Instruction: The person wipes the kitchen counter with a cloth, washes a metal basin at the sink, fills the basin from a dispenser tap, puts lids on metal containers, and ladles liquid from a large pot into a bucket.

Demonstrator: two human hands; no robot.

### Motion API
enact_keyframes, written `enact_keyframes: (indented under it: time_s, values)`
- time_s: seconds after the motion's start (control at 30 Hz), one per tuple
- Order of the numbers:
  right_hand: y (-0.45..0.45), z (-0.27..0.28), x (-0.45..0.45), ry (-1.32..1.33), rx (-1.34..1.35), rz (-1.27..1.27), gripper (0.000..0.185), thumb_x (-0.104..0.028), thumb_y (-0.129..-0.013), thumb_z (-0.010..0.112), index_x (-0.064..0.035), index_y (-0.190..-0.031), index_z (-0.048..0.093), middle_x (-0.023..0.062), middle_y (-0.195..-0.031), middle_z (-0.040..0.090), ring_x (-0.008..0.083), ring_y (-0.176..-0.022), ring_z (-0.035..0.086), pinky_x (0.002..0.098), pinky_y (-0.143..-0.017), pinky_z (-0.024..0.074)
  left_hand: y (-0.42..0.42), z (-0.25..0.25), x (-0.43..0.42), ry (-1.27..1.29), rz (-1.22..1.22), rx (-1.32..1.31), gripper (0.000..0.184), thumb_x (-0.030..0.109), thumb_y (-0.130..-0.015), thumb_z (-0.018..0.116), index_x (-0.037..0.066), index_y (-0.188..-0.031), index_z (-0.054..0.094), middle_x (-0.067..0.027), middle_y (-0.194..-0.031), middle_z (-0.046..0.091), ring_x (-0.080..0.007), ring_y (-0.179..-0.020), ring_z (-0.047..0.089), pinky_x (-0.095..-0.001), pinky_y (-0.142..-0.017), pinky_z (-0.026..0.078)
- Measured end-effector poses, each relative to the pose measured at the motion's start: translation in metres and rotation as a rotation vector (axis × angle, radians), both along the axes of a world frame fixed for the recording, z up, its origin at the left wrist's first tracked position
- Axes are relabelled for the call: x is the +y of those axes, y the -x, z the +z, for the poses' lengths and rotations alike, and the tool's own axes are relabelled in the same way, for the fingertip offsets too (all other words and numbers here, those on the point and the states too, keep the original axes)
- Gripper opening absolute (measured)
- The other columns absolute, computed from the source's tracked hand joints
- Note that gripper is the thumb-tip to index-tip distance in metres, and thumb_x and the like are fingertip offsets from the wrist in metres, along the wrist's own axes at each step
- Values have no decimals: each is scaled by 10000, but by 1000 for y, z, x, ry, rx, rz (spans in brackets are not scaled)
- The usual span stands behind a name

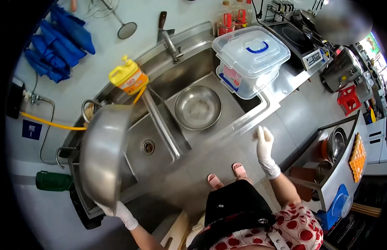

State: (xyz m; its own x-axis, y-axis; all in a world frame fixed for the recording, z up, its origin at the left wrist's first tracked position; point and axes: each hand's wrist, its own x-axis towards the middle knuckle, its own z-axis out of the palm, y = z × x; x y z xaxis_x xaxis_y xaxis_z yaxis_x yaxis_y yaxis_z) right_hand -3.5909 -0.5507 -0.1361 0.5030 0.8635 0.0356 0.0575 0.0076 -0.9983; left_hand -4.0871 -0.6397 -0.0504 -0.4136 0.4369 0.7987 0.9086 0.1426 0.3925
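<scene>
My left hand (pixel 123 215), in a white glove, grips the lower rim of a large steel bowl (pixel 102 152). The bowl is tipped up on its side over the left part of the sink (pixel 176 155); its wall hides some of my fingers. My right hand (pixel 265 146), also gloved, is held above the floor off the sink's front edge. It holds nothing, and its fingers are loosely bent and slightly apart. A smaller steel bowl (pixel 197 107) sits in the right basin, away from both hands.
Behind the sink stand a yellow pump jug (pixel 129 77) and a faucet (pixel 173 50). A clear lidded plastic box (pixel 251 58) rests at the sink's right end. A steel cart (pixel 343 166) with an orange egg tray (pixel 357 157) stands to my right. A yellow hose (pixel 56 123) runs at left.
</scene>
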Motion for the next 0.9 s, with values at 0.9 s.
enact_keyframes:
  time_s: [0.9]
  values:
    - [0,-517,53,838,783,-285,272,-216,-808,566,-49,-1023,556,117,-803,612,278,-650,580,415,-598,502,-34,-143,11,-248,-78,-1270,236,148,-882,540,-63,-778,529,-12,-695,393,-109,-603,404,-205,-535,343]
